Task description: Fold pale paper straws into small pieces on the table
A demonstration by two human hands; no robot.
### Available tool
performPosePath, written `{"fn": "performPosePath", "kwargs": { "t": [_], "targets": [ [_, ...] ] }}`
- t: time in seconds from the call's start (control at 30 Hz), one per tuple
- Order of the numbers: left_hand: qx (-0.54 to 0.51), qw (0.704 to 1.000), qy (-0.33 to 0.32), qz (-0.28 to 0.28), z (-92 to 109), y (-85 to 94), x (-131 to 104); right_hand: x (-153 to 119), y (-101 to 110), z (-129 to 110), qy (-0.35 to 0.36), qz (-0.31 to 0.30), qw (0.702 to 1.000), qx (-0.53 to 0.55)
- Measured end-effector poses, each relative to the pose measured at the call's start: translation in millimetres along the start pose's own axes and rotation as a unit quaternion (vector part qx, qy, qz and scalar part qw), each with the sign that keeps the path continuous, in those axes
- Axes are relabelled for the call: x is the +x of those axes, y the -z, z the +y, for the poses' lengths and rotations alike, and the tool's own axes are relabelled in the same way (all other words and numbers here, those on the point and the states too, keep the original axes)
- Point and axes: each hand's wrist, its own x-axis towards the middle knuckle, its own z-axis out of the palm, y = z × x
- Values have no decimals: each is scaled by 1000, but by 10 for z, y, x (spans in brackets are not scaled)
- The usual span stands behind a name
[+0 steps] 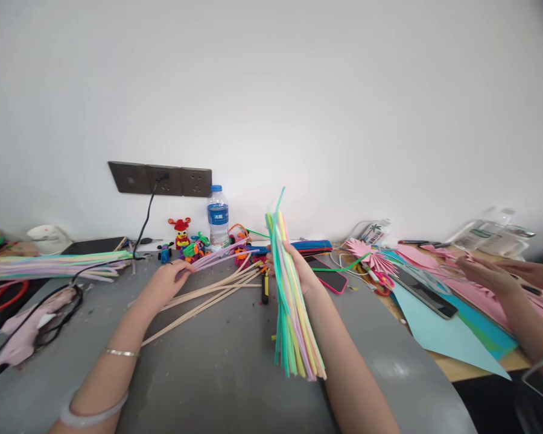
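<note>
My right hand (302, 270) is wrapped round a thick bundle of pastel pipe cleaners (292, 313), in green, yellow, lilac and peach, held up above the grey table. One green stem stands out above the rest. My left hand (169, 282) is closed on the near ends of some lilac pipe cleaners (212, 256) at the back of the table. Peach pipe cleaners (208, 301) lie fanned out just in front, close to that hand. A black-and-yellow tool (265, 288) lies between my hands. The fingertips of my left hand are partly hidden.
Pastel pipe cleaners (54, 265) and a pink glue gun (38, 322) with a black cord are on the left. A water bottle (218, 217) and a red figure (181, 234) stand by the wall. Another person's hands (493, 277) work at right among pink paper, near a phone (428, 295).
</note>
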Motion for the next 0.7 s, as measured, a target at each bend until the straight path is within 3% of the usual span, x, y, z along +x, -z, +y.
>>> {"fn": "performPosePath", "kwargs": {
  "t": [0.1,0.3,0.33,0.43,0.57,0.63,0.7],
  "targets": [
    [11,997,-4,81,-40,8,19,-39,-24,37,-47,36,992,-116],
    [-120,982,36,142,239,-8,20,-76,-164,168,22,-19,982,-188],
    [-168,974,55,142,319,-37,10,-73,-181,194,27,-31,981,-191],
    [-325,939,91,64,545,-162,-40,-52,-229,277,41,-50,975,-212],
    [-391,916,91,-16,722,-323,-100,-29,-335,391,92,-61,953,-283],
    [-381,922,74,-12,747,-363,-117,-27,-401,440,135,-78,933,-324],
    [-317,948,37,16,744,-369,-132,-28,-458,487,179,-91,907,-371]
  ]
}}
